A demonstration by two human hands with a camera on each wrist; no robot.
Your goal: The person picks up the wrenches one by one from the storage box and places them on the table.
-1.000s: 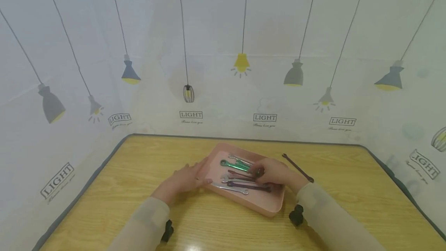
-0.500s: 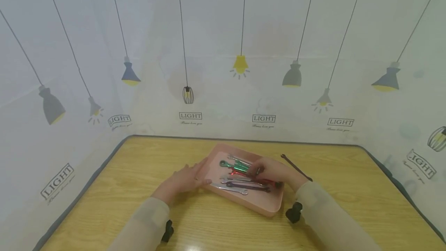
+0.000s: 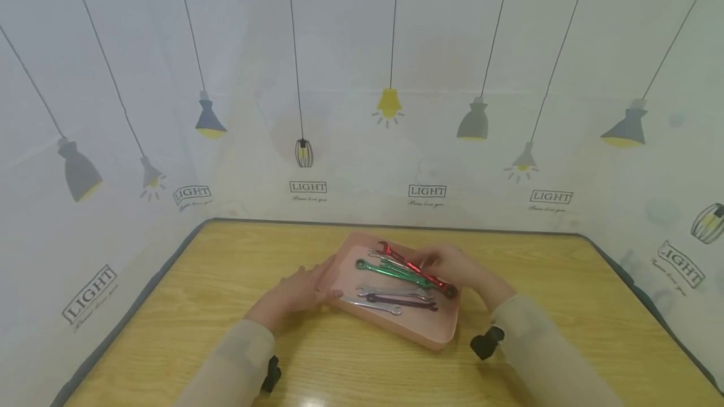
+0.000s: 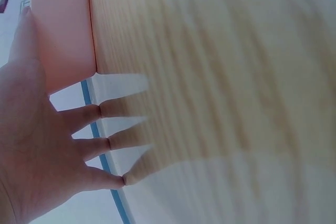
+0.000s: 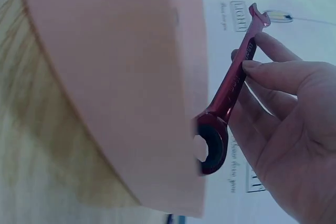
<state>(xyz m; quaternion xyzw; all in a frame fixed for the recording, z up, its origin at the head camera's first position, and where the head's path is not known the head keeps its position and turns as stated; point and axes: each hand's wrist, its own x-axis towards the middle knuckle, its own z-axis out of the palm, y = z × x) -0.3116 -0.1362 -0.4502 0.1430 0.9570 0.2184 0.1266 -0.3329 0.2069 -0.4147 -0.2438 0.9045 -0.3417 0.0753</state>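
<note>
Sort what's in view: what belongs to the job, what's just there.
Job:
Shiny red metal wrench pinched in the right hand
Pink rectangular tray, left hand at its edge
Green metal wrenches, silver wrenches, dark purple wrench, lying inside

Just there:
Yellow wood-grain table
White lamp-printed wall covering

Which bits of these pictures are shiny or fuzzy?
Head view: white glare on the table at the bottom edge; left wrist view: finger-shaped reflections beside the left hand; right wrist view: the tray looks blurry, the red wrench sharper.
</note>
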